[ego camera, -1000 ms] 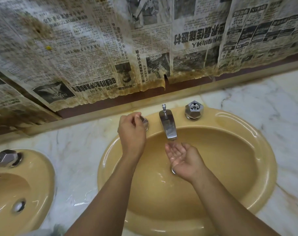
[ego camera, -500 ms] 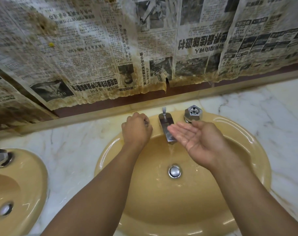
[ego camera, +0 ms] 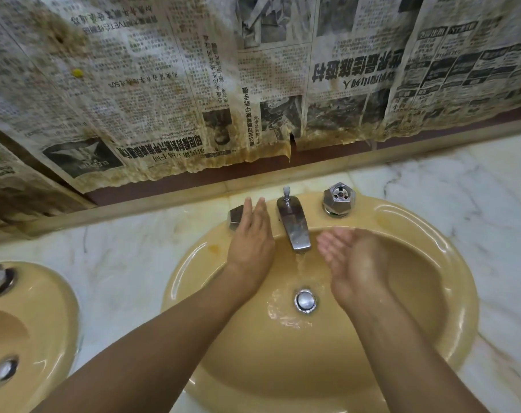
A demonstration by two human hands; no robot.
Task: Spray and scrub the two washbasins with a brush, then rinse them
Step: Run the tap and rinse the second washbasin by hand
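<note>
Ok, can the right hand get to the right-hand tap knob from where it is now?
Probably yes. The right hand is open and empty beside the spout, and the right knob sits just behind it on the rim of the basin, with nothing between.

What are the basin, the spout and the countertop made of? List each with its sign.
Mustard-yellow oval basin: likely glazed ceramic; glossy, with bright highlights on the rim.
Silver tapered spout: chrome-plated metal by its look; mirror-like reflections.
White countertop: marble or a marble imitation; polished, with grey veins.
</note>
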